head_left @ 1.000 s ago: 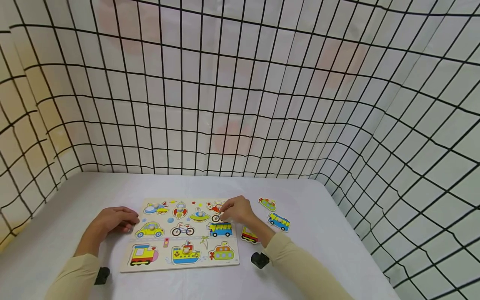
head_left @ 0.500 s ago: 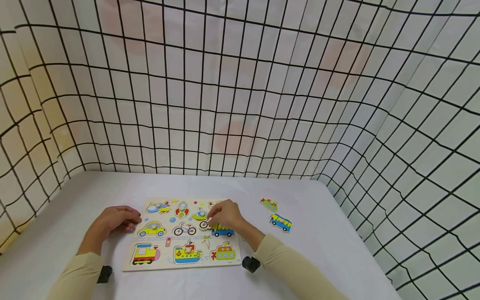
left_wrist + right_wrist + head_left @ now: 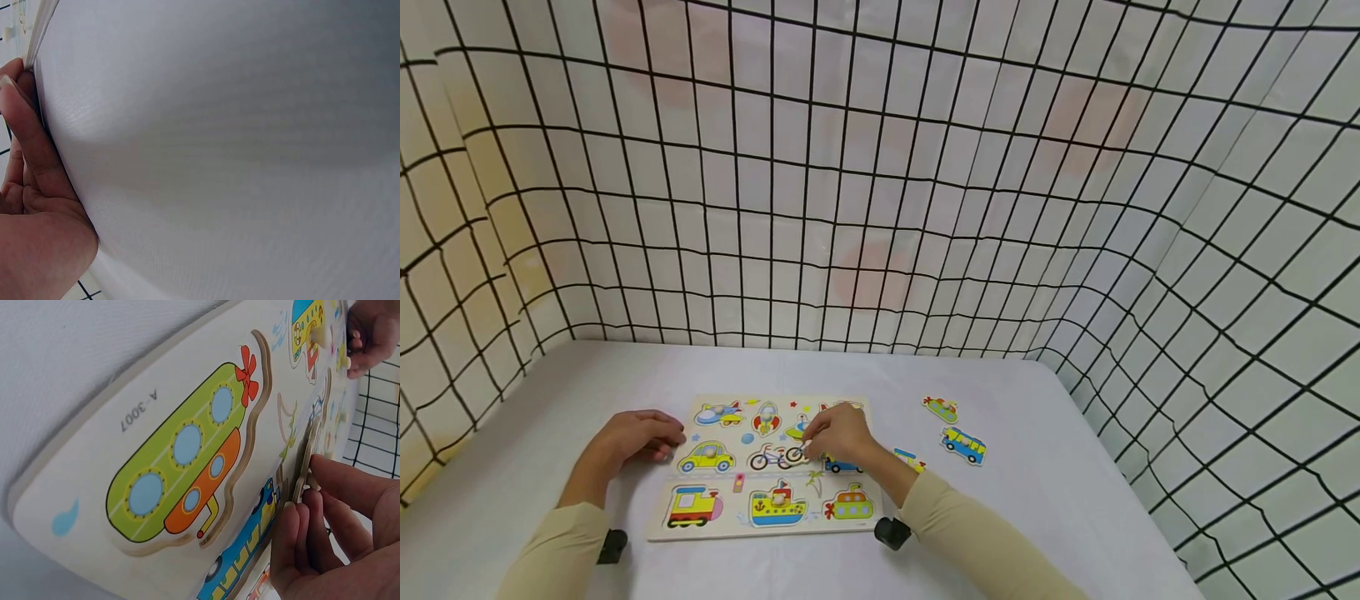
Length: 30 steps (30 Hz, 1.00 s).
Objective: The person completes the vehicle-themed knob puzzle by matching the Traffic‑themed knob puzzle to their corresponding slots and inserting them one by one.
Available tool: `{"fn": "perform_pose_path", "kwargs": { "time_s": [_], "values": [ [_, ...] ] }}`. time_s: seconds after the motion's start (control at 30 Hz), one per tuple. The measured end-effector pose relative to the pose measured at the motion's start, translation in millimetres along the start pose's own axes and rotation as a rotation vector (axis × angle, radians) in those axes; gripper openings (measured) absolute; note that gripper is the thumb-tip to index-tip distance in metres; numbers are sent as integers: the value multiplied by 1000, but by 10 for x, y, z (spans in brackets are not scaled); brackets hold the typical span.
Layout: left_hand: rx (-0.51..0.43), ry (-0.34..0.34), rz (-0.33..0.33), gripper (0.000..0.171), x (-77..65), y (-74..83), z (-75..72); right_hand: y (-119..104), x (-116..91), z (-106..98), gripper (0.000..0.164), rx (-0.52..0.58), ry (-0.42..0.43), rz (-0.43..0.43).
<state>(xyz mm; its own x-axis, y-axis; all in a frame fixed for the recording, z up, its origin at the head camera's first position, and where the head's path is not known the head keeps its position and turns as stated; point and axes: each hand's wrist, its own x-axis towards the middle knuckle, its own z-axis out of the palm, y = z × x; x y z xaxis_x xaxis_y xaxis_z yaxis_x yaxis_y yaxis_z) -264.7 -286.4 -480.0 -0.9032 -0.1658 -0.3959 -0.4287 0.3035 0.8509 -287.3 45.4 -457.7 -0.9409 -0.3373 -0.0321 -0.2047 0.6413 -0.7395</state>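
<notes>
My right hand (image 3: 842, 437) pinches a bicycle puzzle piece (image 3: 794, 454) between thumb and fingers, tilted close over the wooden puzzle board (image 3: 733, 527). Its left end overlaps the bicycle picture (image 3: 762, 457) in the middle row. In the right wrist view the piece (image 3: 305, 464) appears edge-on, with the fingers around its knob. My left hand (image 3: 632, 437) rests on the table at the board's left side, fingers loosely bent and fingertips right at its edge; the left wrist view shows this hand (image 3: 40, 169) against the white cloth. Knobbed pieces such as the car (image 3: 707, 455) and ship (image 3: 778, 502) sit in the board.
Right of the board lie a submarine piece (image 3: 942, 408), a bus piece (image 3: 963, 446) and a train piece (image 3: 910, 459) partly hidden by my right forearm. Black wrist cameras (image 3: 892, 533) sit under both forearms. Black netting (image 3: 820, 250) over white cloth walls surrounds the table.
My right hand has moved left and slightly down across the board, carrying the bicycle piece from the upper right to the bicycle picture. My left hand has stayed beside the board.
</notes>
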Motion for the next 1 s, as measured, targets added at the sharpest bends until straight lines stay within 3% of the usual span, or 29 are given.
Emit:
{"fn": "perform_pose_path", "kwargs": {
  "time_s": [0.5, 1.0],
  "values": [
    [1, 1, -1, 37, -30, 9, -3, -102, 18, 102, 12, -11, -20, 7],
    [-3, 0, -4, 34, -27, 13, 3, -155, 26, 158, 12, -45, -26, 74]
  ]
}}
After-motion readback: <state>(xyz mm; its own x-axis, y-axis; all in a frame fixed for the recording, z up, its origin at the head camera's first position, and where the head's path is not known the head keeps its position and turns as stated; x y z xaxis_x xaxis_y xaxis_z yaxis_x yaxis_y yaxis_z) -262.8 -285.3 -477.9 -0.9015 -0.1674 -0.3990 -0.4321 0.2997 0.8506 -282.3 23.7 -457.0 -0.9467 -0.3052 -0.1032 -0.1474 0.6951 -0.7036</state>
